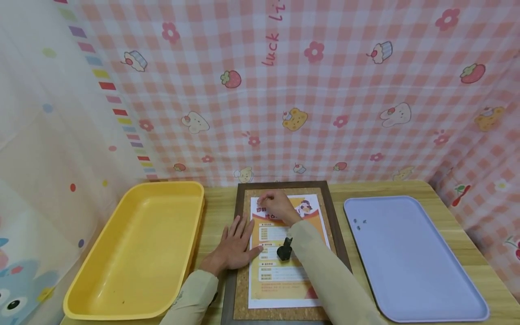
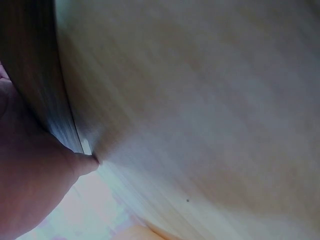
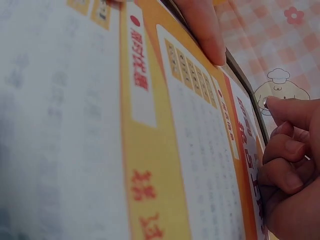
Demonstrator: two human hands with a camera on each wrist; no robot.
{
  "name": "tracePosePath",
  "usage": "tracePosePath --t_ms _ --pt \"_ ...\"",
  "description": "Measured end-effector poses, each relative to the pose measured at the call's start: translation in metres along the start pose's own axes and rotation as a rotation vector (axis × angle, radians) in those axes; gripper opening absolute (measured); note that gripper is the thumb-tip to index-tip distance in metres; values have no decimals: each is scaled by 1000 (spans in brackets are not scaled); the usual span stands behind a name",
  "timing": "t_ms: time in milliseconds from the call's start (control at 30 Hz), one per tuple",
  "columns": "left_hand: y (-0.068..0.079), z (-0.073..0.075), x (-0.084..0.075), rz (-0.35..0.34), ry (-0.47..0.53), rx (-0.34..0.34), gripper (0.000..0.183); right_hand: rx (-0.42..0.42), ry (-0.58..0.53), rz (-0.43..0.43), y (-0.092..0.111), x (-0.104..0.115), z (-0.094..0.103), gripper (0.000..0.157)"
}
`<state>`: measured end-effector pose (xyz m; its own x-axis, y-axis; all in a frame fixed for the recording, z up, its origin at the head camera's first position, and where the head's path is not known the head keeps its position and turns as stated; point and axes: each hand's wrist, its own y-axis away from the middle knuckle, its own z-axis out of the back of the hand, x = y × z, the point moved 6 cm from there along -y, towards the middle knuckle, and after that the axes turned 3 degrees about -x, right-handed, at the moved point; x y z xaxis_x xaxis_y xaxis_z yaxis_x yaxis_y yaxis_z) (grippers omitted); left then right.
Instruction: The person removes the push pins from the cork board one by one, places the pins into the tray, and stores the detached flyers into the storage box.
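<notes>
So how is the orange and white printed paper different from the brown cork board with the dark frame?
The orange-and-white printed paper sheet is smaller; the speckled brown cork board shows on every side of it. The sheet carries writing and pictures; the board has cork specks instead. The sheet's edge is plain white, while the board has a dark brown frame. Both are rectangles, longer than wide.
</notes>
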<state>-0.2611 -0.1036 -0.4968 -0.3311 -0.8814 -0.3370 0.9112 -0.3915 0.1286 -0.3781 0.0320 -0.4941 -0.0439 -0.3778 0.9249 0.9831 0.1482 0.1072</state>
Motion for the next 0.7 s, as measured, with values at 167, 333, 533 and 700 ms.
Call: tracePosePath --t_ms 167,333,533,700 --pt "0 -1 1 -2 1 3 78 11 36 8 -1 -1 2 15" --pt "0 -2 1 0 -7 6 78 18 35 -4 -2 -2 3 15" --pt "-2 -3 3 3 -1 15 79 29 16 -39 1 -1 5 14" --pt "-4 -9 8 23 16 23 81 31 14 -59 3 4 8 12"
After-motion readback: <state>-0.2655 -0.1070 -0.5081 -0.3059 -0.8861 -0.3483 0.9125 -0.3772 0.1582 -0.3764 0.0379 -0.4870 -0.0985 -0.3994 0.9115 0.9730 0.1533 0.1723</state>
